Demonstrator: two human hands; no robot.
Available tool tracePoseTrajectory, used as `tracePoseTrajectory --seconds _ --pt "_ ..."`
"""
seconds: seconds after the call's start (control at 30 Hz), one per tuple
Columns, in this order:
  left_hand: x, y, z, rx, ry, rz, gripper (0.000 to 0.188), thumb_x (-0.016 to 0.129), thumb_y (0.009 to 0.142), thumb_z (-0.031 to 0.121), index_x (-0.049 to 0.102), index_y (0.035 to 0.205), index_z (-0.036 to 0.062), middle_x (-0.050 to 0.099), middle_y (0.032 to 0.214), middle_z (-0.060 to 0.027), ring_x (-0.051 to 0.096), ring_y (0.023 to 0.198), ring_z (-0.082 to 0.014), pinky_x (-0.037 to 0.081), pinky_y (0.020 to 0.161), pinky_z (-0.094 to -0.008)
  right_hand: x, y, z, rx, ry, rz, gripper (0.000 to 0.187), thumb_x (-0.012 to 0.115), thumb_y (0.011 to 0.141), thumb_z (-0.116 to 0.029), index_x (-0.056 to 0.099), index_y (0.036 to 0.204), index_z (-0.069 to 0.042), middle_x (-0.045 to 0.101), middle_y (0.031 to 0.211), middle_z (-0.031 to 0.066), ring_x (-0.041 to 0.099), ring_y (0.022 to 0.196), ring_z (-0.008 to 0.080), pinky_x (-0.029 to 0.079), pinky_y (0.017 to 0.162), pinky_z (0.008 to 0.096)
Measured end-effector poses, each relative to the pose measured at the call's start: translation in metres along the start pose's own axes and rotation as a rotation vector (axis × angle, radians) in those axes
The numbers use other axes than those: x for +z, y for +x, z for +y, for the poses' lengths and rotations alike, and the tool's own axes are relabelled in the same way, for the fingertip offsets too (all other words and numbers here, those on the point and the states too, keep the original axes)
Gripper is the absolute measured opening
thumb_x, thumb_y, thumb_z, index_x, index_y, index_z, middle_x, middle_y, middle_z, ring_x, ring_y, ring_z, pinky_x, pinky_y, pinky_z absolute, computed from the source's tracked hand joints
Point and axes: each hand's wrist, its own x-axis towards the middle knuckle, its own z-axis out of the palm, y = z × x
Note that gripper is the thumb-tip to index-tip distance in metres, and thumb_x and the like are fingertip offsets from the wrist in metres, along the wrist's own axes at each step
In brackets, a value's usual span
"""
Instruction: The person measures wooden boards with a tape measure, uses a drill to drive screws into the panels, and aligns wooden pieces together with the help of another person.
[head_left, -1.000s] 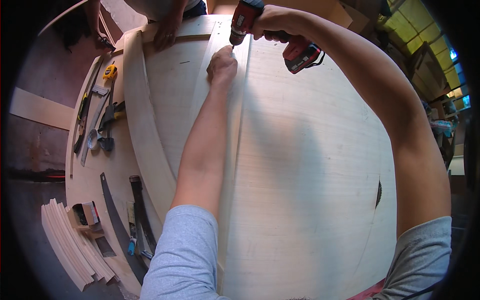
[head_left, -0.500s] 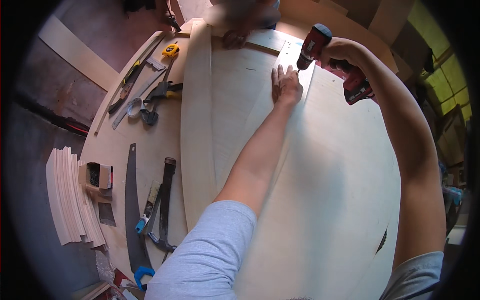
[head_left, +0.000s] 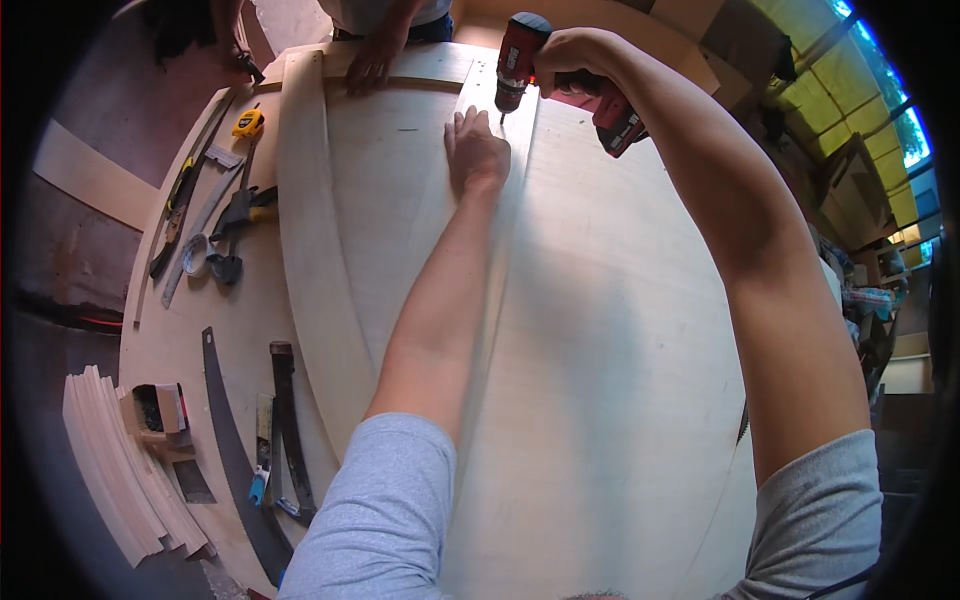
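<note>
My right hand grips a red and black cordless drill by its handle. The drill points down, and its thin bit meets a long, pale wooden board near the board's far end. Just left of the bit, my left hand lies flat on the same board, its fingers stretched forward. Several small dark marks show on the board beyond the bit. Beneath is a large light wood panel. A second long board runs along it farther left, and a crosspiece spans the far edge.
Across the panel, a co-worker's hand rests by the crosspiece. To the left lie a yellow tape measure, a clamp, a tape roll, a handsaw, a hammer, a small open box and stacked wooden strips.
The whole view has shifted, so the panel and tools appear farther left. Both my hands keep their places at the board, the drill still upright. More of the co-worker shows at the far edge.
</note>
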Motion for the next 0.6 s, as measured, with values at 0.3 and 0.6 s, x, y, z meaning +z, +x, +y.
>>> tracePoseTrajectory --seconds 0.3,0.6 --pt "-0.014 -0.048 0.001 0.223 0.322 -0.069 0.051 0.053 0.104 0.027 0.057 0.145 -0.0037 0.050 0.159 -0.0219 0.045 0.150 -0.0373 0.025 0.129 -0.0486 0.006 0.010 -0.006 -0.073 -0.185 0.021 0.009 0.077 0.075 -0.002 0.072 0.083 -0.002 0.065 0.068 0.0096 0.060 0.056 0.0211 0.048 0.052 0.0390" --pt "-0.042 -0.080 0.018 0.209 0.343 -0.106 0.076 0.055 0.103 0.050 0.047 0.155 -0.0048 0.043 0.164 -0.0218 0.037 0.155 -0.0365 0.021 0.130 -0.0492 0.006 0.008 0.015 -0.127 -0.085 0.045 0.033 0.088 0.076 -0.013 0.075 0.106 -0.007 0.066 0.075 0.0078 0.060 0.057 0.0182 0.050 0.048 0.0380"
